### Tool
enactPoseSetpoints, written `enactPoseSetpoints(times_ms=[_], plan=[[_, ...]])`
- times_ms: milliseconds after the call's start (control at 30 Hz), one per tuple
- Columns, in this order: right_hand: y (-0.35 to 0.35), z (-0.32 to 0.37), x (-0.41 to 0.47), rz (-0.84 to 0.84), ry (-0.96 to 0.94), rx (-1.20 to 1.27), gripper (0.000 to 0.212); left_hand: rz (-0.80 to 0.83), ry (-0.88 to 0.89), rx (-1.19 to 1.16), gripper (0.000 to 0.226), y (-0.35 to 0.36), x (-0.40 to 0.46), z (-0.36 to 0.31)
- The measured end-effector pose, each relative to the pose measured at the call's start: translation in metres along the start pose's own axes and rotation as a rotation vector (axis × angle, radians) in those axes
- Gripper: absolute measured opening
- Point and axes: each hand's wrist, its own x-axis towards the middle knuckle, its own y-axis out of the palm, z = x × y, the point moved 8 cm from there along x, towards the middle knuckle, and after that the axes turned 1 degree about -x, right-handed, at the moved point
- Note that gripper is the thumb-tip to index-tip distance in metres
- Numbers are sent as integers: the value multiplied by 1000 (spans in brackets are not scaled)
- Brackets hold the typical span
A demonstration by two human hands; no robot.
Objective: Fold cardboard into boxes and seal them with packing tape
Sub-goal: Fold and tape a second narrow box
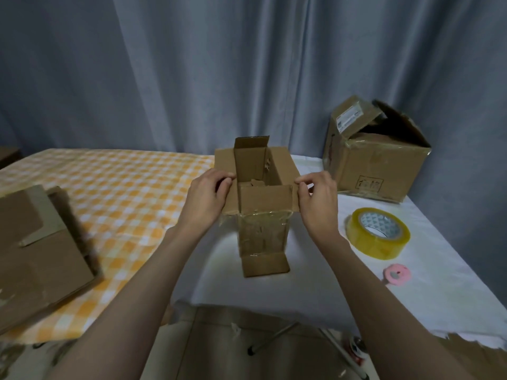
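Note:
A small brown cardboard box (262, 237) stands upright on the white tabletop in the middle of the view, its top flaps spread open and old clear tape on its near side. My left hand (207, 200) grips the left top flap, fingers curled over its edge. My right hand (318, 200) pinches the right top flap at its near corner. The far flap stands up. A roll of yellowish clear packing tape (378, 233) lies flat on the table to the right of the box, apart from both hands.
A larger worn cardboard box (375, 160) with loose flaps sits at the back right. Flattened cardboard (41, 256) lies on the orange checked cloth (123, 187) at left. A small pink tape dispenser (397, 274) lies near the right edge. Grey curtains hang behind the table.

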Motion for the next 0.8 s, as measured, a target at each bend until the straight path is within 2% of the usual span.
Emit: enactPoseSetpoints(times_ms=[100, 200, 267, 367, 467, 567, 800], plan=[[-2, 6, -2, 73, -6, -15, 30, 23, 7, 19, 26, -1, 0, 1], [3, 4, -7, 263, 101, 113, 66, 59, -6, 62, 25, -1, 9, 0], [9, 1, -12, 356, 120, 34, 88, 82, -17, 99, 24, 1, 25, -1], [15, 0, -12, 328, 50, -81, 79, 143, -125, 149, 33, 12, 57, 7], [19, 1, -6, 302, 49, -91, 74, 228, -214, 101, 49, 28, 85, 15], [21, 2, -5, 312, 59, -84, 74, 304, -179, 107, 56, 40, 107, 15], [13, 3, 2, 337, 49, -88, 73, 533, -37, 248, 48, 73, 100, 15]])
